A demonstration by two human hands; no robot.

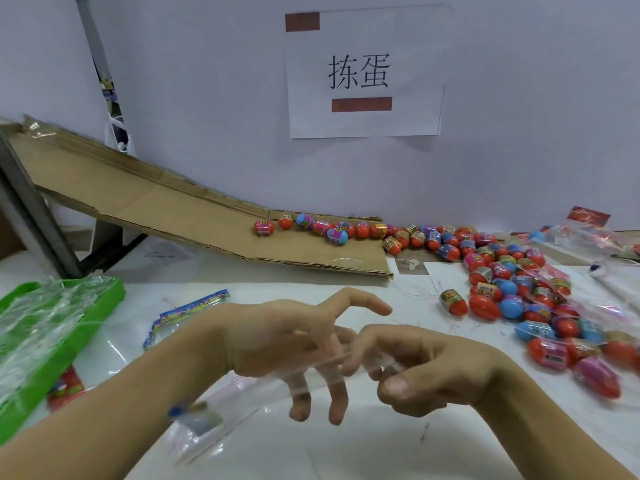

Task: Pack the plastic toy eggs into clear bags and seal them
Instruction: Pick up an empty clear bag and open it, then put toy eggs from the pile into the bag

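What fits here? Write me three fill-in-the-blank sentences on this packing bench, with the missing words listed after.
1. The tray on the left holding crinkled plastic is coloured ____.
2. The toy eggs have rolled down a sloping sheet of ____.
3. The left hand and right hand both work on a clear ____, which holds no eggs yet.

Missing words: green; cardboard; bag

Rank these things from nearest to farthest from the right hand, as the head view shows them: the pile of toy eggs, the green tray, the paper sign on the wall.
From the right hand:
1. Pile of toy eggs, on the table just to its right.
2. Green tray, across the table at the left edge.
3. Paper sign, up on the back wall.
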